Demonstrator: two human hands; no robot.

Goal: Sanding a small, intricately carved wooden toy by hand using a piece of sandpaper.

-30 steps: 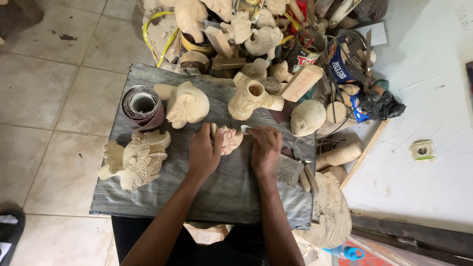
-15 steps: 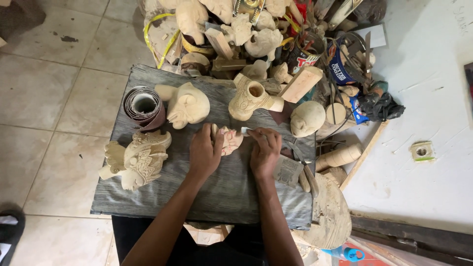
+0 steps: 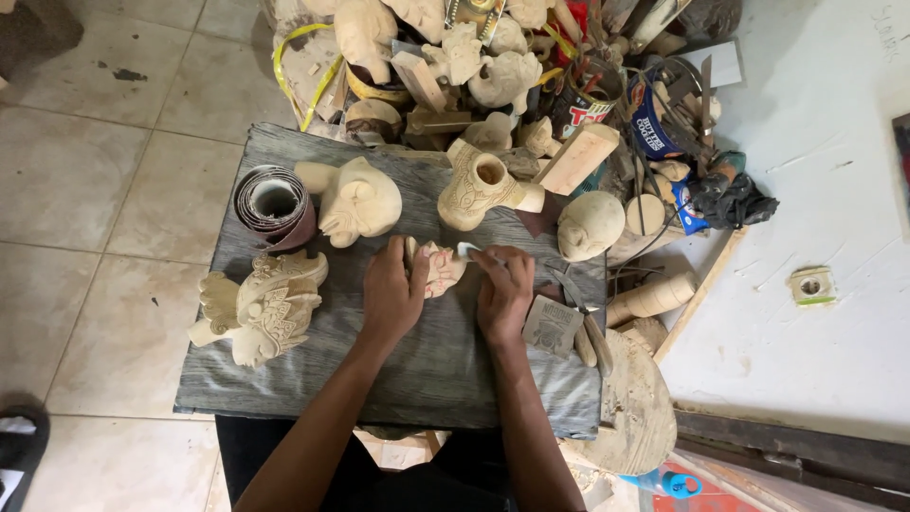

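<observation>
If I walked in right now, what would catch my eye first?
Probably the two bare hands, left hand and right hand, closed around a small pale carved wooden piece at the middle of the grey plank board. Behind it rises a heap of unpainted wooden carvings.

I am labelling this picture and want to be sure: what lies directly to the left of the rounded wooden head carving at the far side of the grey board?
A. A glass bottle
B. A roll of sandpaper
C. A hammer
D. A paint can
B: a dark coiled roll of sandpaper lies on the grey board, close against the left side of the rounded head carving.
</observation>
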